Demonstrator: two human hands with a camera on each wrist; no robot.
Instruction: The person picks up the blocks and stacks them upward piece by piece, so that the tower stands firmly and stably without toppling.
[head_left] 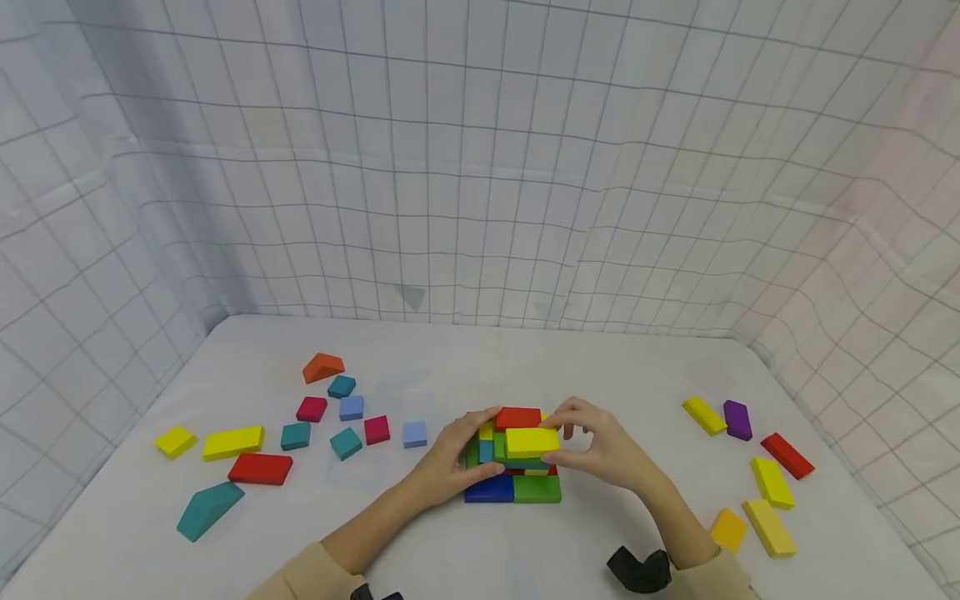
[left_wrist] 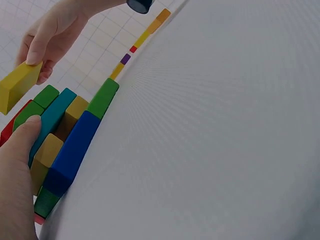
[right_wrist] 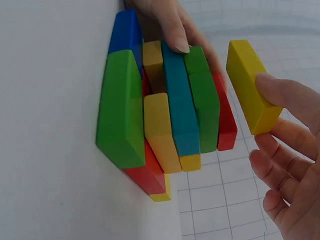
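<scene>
A yellow rectangular block (head_left: 531, 442) is pinched between the thumb and fingers of my right hand (head_left: 600, 450). It hangs just above a layered stack of wooden blocks, apart from it in the right wrist view. At the stack's base lie a blue block (head_left: 489, 489) and a green block (head_left: 537, 490). Higher up come tan blocks (right_wrist: 162, 132), a long teal block (right_wrist: 180, 100), green blocks (right_wrist: 205, 110) and a red block (head_left: 517, 418). My left hand (head_left: 450, 462) holds the stack's left side, its thumb on the teal block's front edge and its fingers behind.
Loose blocks lie to the left, among them a red one (head_left: 260, 469), a yellow one (head_left: 233, 443), a teal one (head_left: 210, 508) and a light blue cube (head_left: 414, 434). Rightward lie purple (head_left: 737, 420), red (head_left: 787, 456) and several yellow blocks (head_left: 772, 482). Gridded curtains (head_left: 480, 167) surround the table.
</scene>
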